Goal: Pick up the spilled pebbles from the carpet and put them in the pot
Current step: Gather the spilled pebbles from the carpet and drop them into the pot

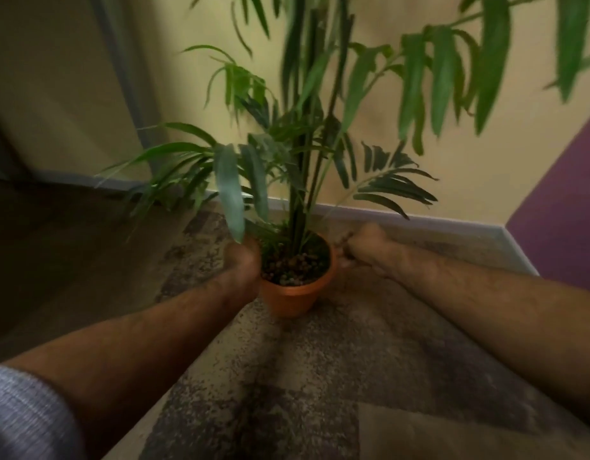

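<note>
An orange plant pot [297, 298] stands on the patterned carpet [370, 343] near the wall. Brown pebbles [297, 265] cover the soil inside it. My left hand [242, 260] is curled against the pot's left rim, and motion blur hides what it holds. To the right of the pot, my right hand [363, 245] is low over the carpet with its fingers bent down. A few dark specks [343, 242] at its fingertips may be pebbles, but they are too blurred to be sure.
A tall palm plant [303, 144] rises from the pot, its leaves spreading over both hands. A yellow wall with a grey skirting board [453, 224] runs just behind. Bare dark floor [71, 260] lies to the left of the carpet.
</note>
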`<state>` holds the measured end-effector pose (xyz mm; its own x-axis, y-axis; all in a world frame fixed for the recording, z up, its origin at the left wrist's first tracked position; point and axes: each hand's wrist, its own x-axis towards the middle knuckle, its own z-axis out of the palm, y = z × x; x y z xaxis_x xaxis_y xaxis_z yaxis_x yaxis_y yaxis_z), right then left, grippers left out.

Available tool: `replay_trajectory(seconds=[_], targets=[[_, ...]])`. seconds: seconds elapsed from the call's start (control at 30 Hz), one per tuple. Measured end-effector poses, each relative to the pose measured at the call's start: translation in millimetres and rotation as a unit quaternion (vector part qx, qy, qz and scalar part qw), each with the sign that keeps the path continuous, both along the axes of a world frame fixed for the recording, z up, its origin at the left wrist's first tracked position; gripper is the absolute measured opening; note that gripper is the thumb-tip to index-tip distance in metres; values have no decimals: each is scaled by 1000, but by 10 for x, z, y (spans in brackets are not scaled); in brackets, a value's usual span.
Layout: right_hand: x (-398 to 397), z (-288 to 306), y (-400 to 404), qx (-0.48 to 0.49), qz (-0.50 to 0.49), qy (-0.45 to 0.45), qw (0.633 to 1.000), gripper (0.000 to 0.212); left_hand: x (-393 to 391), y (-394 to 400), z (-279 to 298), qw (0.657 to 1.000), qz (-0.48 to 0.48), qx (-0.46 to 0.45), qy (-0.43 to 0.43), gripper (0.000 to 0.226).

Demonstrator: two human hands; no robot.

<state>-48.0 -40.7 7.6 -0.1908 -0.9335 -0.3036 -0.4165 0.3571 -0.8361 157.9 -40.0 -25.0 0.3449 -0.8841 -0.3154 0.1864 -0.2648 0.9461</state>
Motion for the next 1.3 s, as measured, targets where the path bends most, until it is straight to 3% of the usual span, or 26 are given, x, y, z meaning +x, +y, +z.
replay_trajectory(seconds=[0.1, 0.2, 0.33, 0.63, 0.8, 0.87, 0.93, 1.0, 1.03, 1.1, 1.17, 1.23, 1.3], targets=[[-305, 82, 219, 5, -3, 14, 1000, 21, -96, -114, -266, 993, 47, -1, -111, 47], [-724, 122, 450, 17, -23, 77, 997, 23, -390, 218, 24, 976, 51, -37, -210, 33], [-1271, 193, 663, 6, -86, 119, 989, 21, -591, 533, 86, 951, -31, -53, -303, 32], [-1864, 42, 823, 41, -13, 149, 988, 10, -1068, 954, -131, 894, -250, -99, -359, 10], [-2217, -198, 845, 70, 44, 215, 973, 18, -1599, 1069, -457, 858, -355, -38, -369, 7], [-2272, -228, 773, 87, 68, 269, 957, 6, -1839, 1101, -672, 846, -382, -17, -370, 5], [-2263, -280, 621, 65, 72, 311, 945, 20, -2048, 1123, -903, 837, -408, 10, -364, 2], [-2166, -313, 463, 29, 81, 297, 951, 19, -2207, 1144, -1056, 824, -420, 64, -375, 1], [-2113, -344, 401, 20, 92, 291, 952, 11, -2260, 1143, -1123, 817, -418, 83, -388, 3], [-2060, -452, 321, 6, 97, 278, 956, 18, -2323, 1126, -1204, 805, -411, 96, -416, 14], [-2091, -598, 325, 12, 115, 300, 947, 19, -2352, 1107, -1286, 772, -417, 80, -473, 28], [-2188, -802, 339, 34, 138, 307, 941, 16, -2373, 1111, -1358, 742, -429, 66, -511, 36], [-2305, -925, 411, 70, 161, 295, 939, 21, -2400, 1135, -1399, 735, -445, 54, -509, 37]])
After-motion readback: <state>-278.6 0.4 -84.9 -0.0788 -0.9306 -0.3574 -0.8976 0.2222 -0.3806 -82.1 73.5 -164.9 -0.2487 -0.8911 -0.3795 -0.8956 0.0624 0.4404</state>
